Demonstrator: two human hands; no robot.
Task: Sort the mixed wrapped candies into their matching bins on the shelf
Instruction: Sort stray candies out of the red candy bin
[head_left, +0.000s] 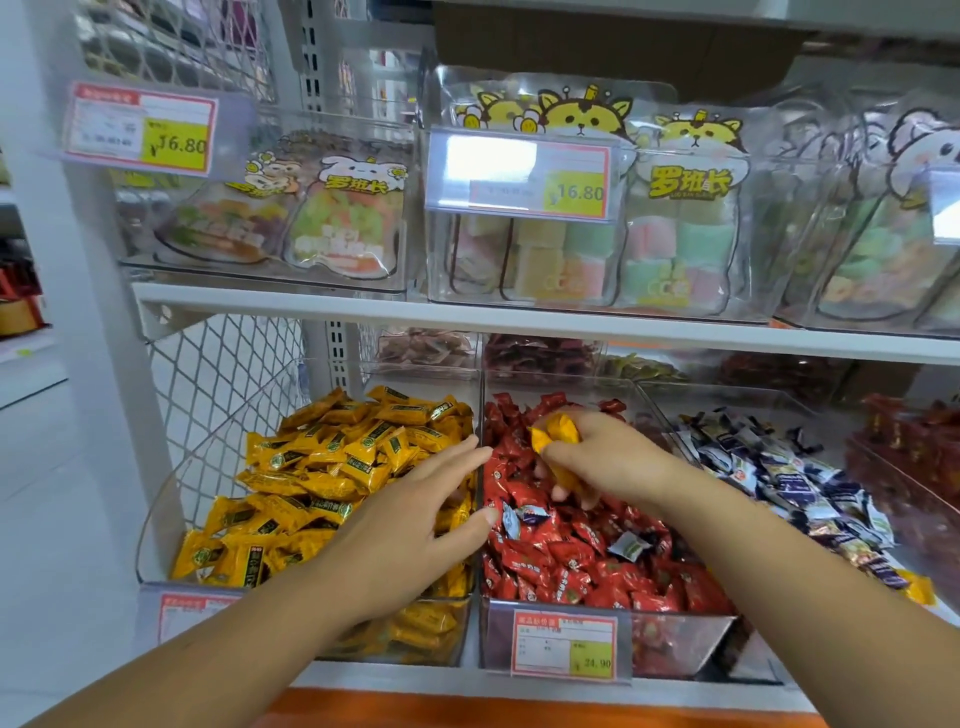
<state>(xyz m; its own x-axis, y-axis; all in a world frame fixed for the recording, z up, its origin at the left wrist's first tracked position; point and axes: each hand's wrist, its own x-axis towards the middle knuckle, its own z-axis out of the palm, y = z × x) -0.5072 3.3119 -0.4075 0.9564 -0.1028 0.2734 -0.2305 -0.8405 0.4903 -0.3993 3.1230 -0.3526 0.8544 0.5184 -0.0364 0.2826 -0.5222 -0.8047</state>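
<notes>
Left hand (415, 514) spreads open over yellow-candy bin (156, 545); right hand (608, 457) grips yellow candies (556, 436) above red-candy bin (675, 644) tagged "24.90".

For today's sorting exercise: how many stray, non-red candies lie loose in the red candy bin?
2. One blue-and-white candy lies near the red bin's left wall; one pale candy lies further right, mid-bin. Others may be buried or under the right hand.

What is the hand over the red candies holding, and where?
The right hand pinches yellow wrapped candy, perhaps more than one, round the middle between thumb and curled fingers. The left hand holds nothing.
</notes>
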